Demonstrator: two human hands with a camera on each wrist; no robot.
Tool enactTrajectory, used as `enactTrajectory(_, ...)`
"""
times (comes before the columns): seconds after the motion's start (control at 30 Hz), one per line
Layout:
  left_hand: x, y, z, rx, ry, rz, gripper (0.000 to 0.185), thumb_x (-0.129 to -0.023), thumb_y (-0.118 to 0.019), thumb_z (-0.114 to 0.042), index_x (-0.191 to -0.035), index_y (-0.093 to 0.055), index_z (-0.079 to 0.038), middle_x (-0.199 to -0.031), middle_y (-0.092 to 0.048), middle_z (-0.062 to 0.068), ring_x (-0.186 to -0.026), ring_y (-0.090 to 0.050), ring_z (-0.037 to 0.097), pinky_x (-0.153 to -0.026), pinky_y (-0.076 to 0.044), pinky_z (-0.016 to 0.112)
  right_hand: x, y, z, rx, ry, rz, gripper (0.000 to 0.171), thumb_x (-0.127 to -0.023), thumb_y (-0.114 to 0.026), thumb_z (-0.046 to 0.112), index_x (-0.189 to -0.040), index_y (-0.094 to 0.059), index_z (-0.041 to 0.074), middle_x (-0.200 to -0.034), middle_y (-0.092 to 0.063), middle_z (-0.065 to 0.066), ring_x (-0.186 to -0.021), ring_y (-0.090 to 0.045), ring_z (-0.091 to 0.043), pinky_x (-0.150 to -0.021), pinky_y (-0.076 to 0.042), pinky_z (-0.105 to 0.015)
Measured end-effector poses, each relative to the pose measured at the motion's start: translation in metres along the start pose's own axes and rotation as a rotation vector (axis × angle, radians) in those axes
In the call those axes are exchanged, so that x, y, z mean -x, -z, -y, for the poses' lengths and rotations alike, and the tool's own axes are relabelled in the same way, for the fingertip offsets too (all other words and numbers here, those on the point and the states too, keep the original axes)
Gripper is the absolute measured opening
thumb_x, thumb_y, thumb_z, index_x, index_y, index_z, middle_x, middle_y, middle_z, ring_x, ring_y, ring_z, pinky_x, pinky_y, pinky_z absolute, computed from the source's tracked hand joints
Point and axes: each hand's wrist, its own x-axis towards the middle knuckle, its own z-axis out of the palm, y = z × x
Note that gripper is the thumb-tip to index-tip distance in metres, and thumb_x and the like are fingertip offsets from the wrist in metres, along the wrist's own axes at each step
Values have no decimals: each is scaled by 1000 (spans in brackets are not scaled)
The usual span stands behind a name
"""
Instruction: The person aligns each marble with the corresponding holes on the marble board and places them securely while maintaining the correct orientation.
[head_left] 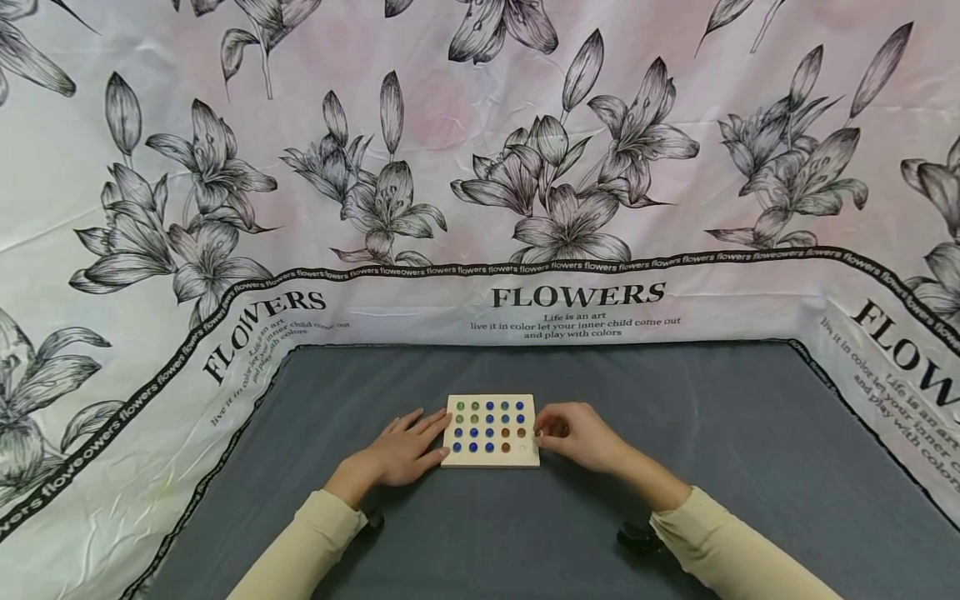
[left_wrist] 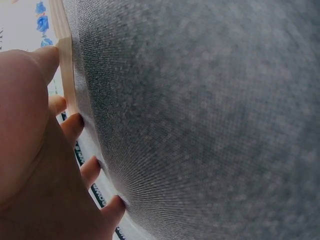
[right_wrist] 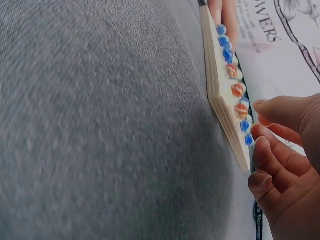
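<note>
A pale wooden board [head_left: 487,460] lies flat on the cloth, with glass marbles seated in rows of hollows. Green marbles [head_left: 475,407] sit at the far left, blue marbles [head_left: 489,433] fill most of the rest, and orange-brown marbles [right_wrist: 238,90] are at the near right. The near right corner hollow shows bare wood. My left hand [head_left: 408,450] rests at the board's left edge with its fingers spread. Beside the right edge, my right hand [head_left: 577,436] pinches a small marble [head_left: 537,432] between thumb and fingertips, mostly hidden by them.
Dark grey cloth [head_left: 420,533] covers the table around the board. A white curtain [head_left: 420,317] with printed flowers and lettering rises behind and along both sides. Dark wrist-worn devices [head_left: 637,538] show below the sleeves.
</note>
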Motion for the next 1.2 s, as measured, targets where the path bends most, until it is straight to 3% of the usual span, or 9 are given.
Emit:
enactTrajectory(0.4, -2, 0, 1, 1, -6, 0, 61, -110, -42, -45, -164, -28, -19, -170, -24, 2, -155, -19, 41, -122, -16, 64, -3, -14, 3, 26, 33, 33, 7, -91, -77, 6, -97, -75, 6, -79, -67, 6, -67, -58, -3, -59, -50, -24)
enactTrajectory(0.6, -5, 1, -1, -4, -7, -19, 61, -110, -42, -45, -164, -28, -19, -170, -24, 2, -155, -19, 41, -122, -16, 64, -5, -17, 0, 26, 42, 7, 5, -90, -78, 8, -95, -76, 7, -78, -68, 6, -66, -58, -3, -60, -50, -24)
enactTrajectory(1.2, -7, 4, -3, 25, -16, 23, 62, -110, -45, -44, -163, -30, -15, -169, -26, 6, -154, -19, 43, -122, -16, 64, -4, -23, 7, 37, 12, 11, 5, -89, -79, 8, -93, -75, 7, -76, -66, 6, -64, -56, -2, -60, -50, -23)
